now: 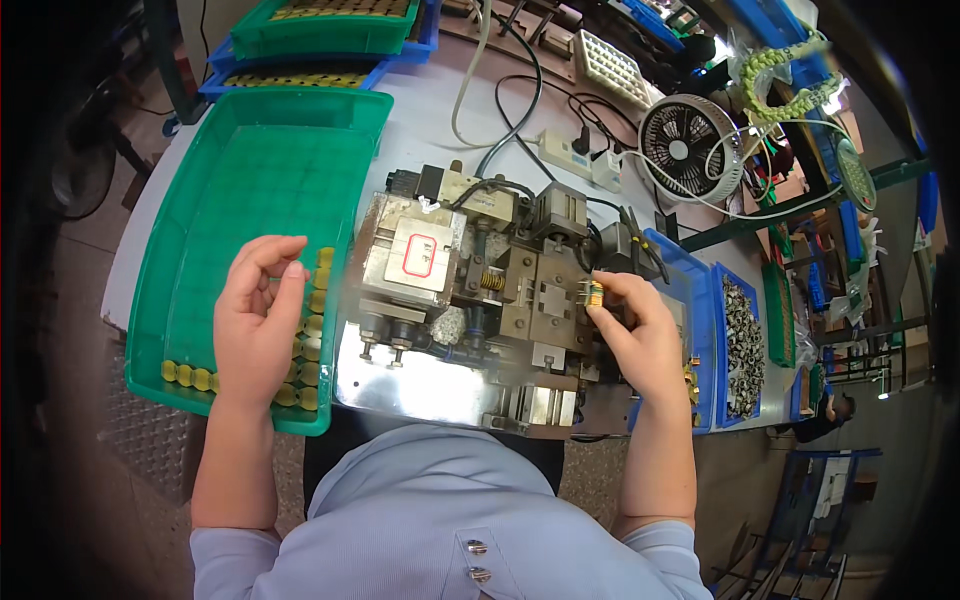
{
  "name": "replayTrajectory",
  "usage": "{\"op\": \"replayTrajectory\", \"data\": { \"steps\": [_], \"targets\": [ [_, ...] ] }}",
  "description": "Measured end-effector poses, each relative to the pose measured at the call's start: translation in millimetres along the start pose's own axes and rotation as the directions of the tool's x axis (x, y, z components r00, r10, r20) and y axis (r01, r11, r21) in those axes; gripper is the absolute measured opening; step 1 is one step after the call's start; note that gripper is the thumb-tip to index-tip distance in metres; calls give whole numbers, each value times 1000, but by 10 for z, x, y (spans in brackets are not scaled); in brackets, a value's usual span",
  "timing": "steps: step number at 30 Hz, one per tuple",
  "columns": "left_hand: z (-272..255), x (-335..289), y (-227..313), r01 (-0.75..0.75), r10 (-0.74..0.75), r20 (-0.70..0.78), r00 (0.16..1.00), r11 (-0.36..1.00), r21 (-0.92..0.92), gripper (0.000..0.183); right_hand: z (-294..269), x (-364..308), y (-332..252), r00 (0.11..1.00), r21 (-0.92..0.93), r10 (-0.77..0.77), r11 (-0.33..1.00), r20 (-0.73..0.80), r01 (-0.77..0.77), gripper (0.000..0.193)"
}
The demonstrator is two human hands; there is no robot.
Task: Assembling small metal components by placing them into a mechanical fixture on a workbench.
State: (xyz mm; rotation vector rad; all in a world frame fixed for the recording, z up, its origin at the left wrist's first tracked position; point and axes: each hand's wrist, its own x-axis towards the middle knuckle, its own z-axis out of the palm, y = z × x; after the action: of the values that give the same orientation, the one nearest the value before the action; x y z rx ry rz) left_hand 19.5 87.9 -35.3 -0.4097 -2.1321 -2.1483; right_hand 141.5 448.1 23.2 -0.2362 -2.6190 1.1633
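My left hand (258, 315) hovers over the near right part of a green plastic tray (255, 160). Its fingers are loosely curled, with a gap between thumb and forefinger, and nothing shows in it. Small brass-coloured pieces (308, 373) stand in rows along the tray's near and right sides. Between thumb and fingers of my right hand (640, 335) is a small gold-coloured metal piece (596, 293) with thin silvery ends. That hand is at the right side of a metal bench machine (535, 290) with blocks, a spring and a flat plate. Whether the piece touches the machine I cannot tell.
Blue bins (722, 395) with small metal parts stand right of the machine. A round fan (690, 150), a power strip (580, 158) and loose cables lie behind it. Stacked trays (320, 35) of brass-coloured pieces sit at the back left. A white gridded tray (610, 68) is farther back.
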Motion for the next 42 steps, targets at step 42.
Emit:
{"op": "replayTrajectory", "data": {
  "steps": [42],
  "targets": [
    [40, -37, 80, -31, 24, 36, 999, 976, 218, 23, 215, 67, -169, 922, -569, -345, 728, 176, 382, 32]
  ]
}}
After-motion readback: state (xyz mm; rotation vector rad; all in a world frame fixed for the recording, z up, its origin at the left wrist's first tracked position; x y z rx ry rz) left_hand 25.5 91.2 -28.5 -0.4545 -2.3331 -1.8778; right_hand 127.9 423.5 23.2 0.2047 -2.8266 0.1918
